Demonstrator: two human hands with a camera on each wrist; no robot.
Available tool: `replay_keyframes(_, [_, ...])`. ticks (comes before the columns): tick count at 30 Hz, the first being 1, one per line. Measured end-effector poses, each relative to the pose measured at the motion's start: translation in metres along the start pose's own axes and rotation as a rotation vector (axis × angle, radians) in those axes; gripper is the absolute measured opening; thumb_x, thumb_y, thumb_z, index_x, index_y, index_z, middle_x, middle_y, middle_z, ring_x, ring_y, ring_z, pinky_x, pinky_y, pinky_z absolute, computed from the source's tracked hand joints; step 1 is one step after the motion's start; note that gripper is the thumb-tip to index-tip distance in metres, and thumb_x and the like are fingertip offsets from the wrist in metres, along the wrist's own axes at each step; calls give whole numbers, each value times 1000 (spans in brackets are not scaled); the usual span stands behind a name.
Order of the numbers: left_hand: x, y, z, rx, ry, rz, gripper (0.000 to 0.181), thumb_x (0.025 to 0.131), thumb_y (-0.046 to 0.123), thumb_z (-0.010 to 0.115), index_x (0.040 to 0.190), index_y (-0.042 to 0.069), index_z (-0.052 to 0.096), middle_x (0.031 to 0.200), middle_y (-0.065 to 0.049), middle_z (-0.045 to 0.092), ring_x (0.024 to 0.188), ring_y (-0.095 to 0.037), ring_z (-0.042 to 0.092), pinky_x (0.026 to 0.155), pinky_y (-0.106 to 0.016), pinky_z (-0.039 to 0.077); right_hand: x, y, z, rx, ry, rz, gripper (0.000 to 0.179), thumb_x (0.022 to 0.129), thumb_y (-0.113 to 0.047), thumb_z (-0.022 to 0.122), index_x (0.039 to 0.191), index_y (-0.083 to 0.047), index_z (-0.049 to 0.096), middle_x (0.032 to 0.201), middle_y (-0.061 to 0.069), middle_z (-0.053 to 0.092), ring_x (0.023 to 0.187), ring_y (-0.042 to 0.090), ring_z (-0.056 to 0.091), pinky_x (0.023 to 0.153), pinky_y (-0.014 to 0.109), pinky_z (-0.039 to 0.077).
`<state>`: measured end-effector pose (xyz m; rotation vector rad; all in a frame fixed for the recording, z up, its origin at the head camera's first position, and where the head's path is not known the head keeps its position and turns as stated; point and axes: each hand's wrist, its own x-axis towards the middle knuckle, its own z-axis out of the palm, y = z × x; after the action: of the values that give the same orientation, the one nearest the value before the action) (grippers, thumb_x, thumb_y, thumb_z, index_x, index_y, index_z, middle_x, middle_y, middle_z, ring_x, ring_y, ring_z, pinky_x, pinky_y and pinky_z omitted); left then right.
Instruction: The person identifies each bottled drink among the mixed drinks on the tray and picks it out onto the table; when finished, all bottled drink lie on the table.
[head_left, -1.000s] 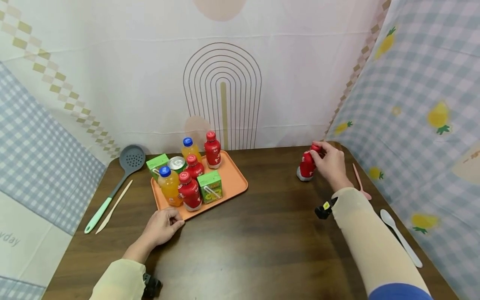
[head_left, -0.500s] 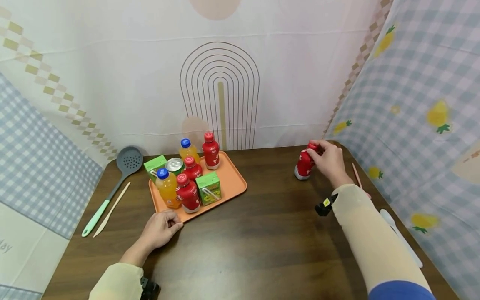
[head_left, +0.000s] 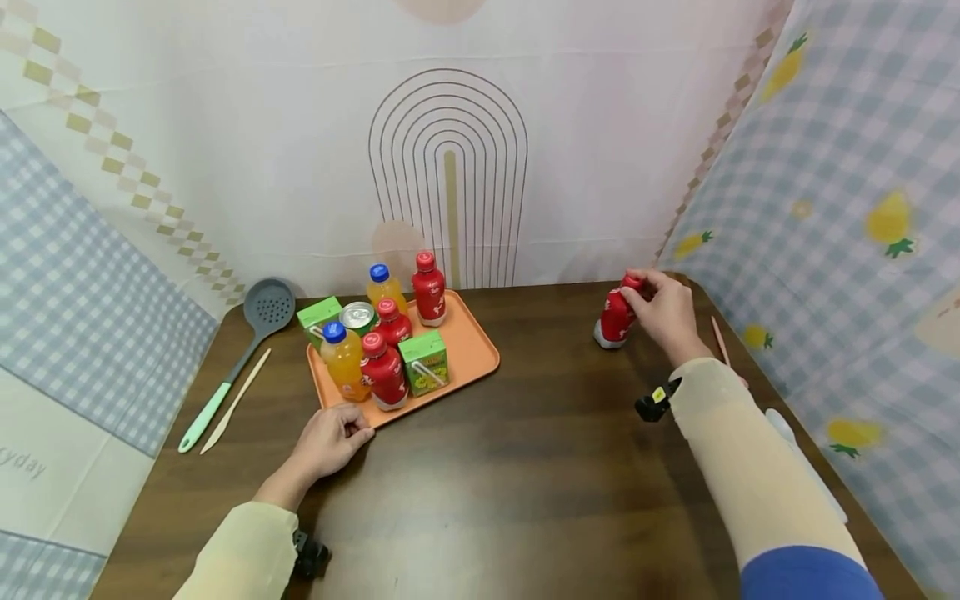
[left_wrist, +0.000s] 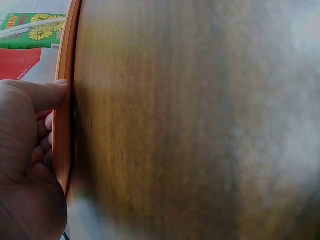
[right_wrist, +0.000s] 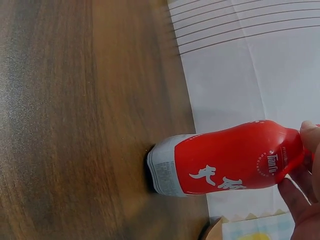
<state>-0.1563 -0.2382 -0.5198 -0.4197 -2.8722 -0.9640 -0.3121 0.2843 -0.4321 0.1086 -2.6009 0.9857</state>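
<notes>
At the right rear of the table, my right hand (head_left: 666, 315) grips a red bottle (head_left: 617, 318) around its neck. The bottle leans slightly, its pale base (right_wrist: 167, 167) close over the wood in the right wrist view. My left hand (head_left: 330, 440) pinches the near left rim of an orange tray (head_left: 474, 360), thumb on the edge in the left wrist view. Standing on the tray are three red bottles (head_left: 385, 375), two orange-juice bottles (head_left: 345, 367) with blue caps, two green juice cartons (head_left: 426, 367) with straws, and a silver-topped can (head_left: 358, 317).
Left of the tray lie a grey slotted turner (head_left: 268, 308) with a mint handle and a pale wooden knife (head_left: 238, 398). A pink utensil (head_left: 721, 340) and a white spoon (head_left: 782, 427) lie along the right edge, partly behind the right arm. Fabric hangs behind the table.
The head view has shifted slightly. Both hands keep their holds, on the red bottle and the tray rim, with hardly any movement relative to the table.
</notes>
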Motion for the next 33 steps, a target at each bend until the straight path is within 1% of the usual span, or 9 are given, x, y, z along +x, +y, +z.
replay_keyframes(3, [3,-2,-1,-2,-2,17,21,82,12,76,70,20,62,69,10,52,64,-8,47,59,-26,39,3,-2,-2,-16,-19,10,39,91,-31,67,125,-13,64,116,13,65,100,27,61,84,46,51])
replay_keyframes(8, [6,-2,2,-17,5,22,21,82,12,77,70,21,62,69,10,53,64,-8,48,60,-27,40,5,-5,-6,-57,-29,-4,37,92,-31,65,126,-15,62,114,14,64,96,29,59,80,47,50])
replay_keyframes(11, [5,-2,4,-16,9,13,21,82,13,77,70,21,62,69,11,52,64,-8,48,60,-26,41,5,-5,-7,-76,-39,-15,36,94,-31,63,126,-15,59,115,16,63,97,31,57,82,49,49])
replay_keyframes(16, [1,-1,3,6,6,-10,22,82,14,77,69,22,61,68,12,51,63,-8,47,60,-26,41,5,-3,-4,-82,-80,-37,40,94,-30,62,130,-13,55,120,18,59,101,34,55,84,52,48])
replay_keyframes(20, [0,0,2,12,10,-19,23,82,15,77,69,23,60,68,12,51,63,-8,48,60,-26,41,6,-9,-5,-112,-72,-104,46,94,-29,62,136,-14,52,130,17,53,113,36,49,92,55,41])
replay_keyframes(23, [0,0,2,17,5,-18,23,83,16,76,69,23,60,69,12,51,64,-8,48,60,-26,41,8,-21,-7,-134,-53,-156,49,94,-30,62,139,-15,50,139,16,47,125,37,43,98,58,34])
replay_keyframes(25, [0,0,2,20,0,-14,22,83,15,76,70,23,60,69,12,51,64,-7,48,60,-26,41,9,-33,-8,-129,-52,-190,49,93,-29,63,139,-14,50,141,14,45,129,36,39,100,58,32])
replay_keyframes(29, [0,0,2,17,-7,-19,22,83,16,76,70,22,60,69,12,51,64,-7,48,60,-26,41,14,-59,-5,-93,-67,-279,47,93,-26,64,137,-13,52,141,12,46,131,34,38,102,57,31])
replay_keyframes(33, [0,2,1,7,-10,-34,22,83,16,75,69,23,60,69,12,51,64,-7,48,60,-26,41,20,-82,5,-55,-87,-370,45,93,-25,65,134,-12,55,137,12,50,129,33,41,103,54,31])
